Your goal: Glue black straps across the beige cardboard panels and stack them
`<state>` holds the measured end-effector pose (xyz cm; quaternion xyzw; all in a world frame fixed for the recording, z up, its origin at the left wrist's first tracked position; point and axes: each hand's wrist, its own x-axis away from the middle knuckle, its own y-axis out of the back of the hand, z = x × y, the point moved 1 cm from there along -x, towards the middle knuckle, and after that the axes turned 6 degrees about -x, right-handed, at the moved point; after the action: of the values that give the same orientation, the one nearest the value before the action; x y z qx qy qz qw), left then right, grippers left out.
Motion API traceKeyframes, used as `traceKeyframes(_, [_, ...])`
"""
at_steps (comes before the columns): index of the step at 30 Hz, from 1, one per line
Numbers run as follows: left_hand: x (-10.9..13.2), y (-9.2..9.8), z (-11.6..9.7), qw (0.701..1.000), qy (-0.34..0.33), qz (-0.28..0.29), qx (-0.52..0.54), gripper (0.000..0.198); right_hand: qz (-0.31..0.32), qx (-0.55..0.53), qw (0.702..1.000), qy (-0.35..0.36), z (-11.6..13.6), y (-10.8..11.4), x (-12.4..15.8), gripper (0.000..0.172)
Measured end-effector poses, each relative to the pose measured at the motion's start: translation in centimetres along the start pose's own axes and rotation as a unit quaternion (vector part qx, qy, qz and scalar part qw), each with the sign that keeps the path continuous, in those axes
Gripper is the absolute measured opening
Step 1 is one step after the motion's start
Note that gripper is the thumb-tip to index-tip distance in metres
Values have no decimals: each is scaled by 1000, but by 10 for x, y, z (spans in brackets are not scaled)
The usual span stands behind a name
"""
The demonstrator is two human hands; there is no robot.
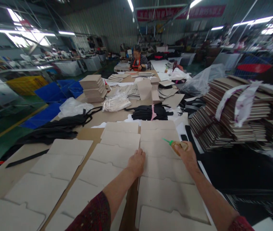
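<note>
My right hand (186,154) is closed around a small squeeze bottle (180,147) of yellowish liquid. Its thin green nozzle points left, above the right-hand row of cardboard pieces (167,189). These flat, grey-beige pieces have notched edges and overlap one another. My left hand (137,162) is at the inner edge of that row, near the gap beside the middle row of cardboard pieces (107,163). Its fingers are curled in close together, and whatever is between them is hidden. A further row of cardboard pieces (52,163) runs along the left.
Bundled brown-edged boards (242,109) are piled at the right, above black sheets (247,170). Black fabric strips (54,130) lie at the left. A tied black bundle (148,112), stacked cardboard (93,88) and plastic bags (117,101) stand ahead. A person (138,61) sits at the far end.
</note>
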<state>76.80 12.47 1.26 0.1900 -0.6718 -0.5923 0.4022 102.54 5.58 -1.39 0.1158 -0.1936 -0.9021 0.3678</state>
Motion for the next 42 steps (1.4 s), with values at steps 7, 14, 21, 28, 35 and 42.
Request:
traceKeyframes(7, [-31, 5, 14, 999, -38, -25, 7, 62, -26, 81, 996, 38, -5, 39, -40, 47])
traceKeyframes(14, [-44, 4, 17, 999, -42, -18, -14, 44, 30, 165, 984, 67, 1, 30, -41, 37])
traceKeyframes(21, [-47, 2, 16, 998, -41, -24, -28, 39, 61, 246, 964, 80, 8, 21, -37, 36])
traceKeyframes(28, [-48, 3, 18, 998, -55, -6, -40, 32, 78, 303, 946, 84, 21, 25, -43, 31])
traceKeyframes(35, [-47, 0, 22, 997, -66, -4, -41, 41, 104, 288, 949, 68, 26, 35, -53, 27])
traceKeyframes(42, [-44, 2, 22, 997, -67, 1, -46, 44, 84, 218, 971, 56, 16, 20, -54, 32])
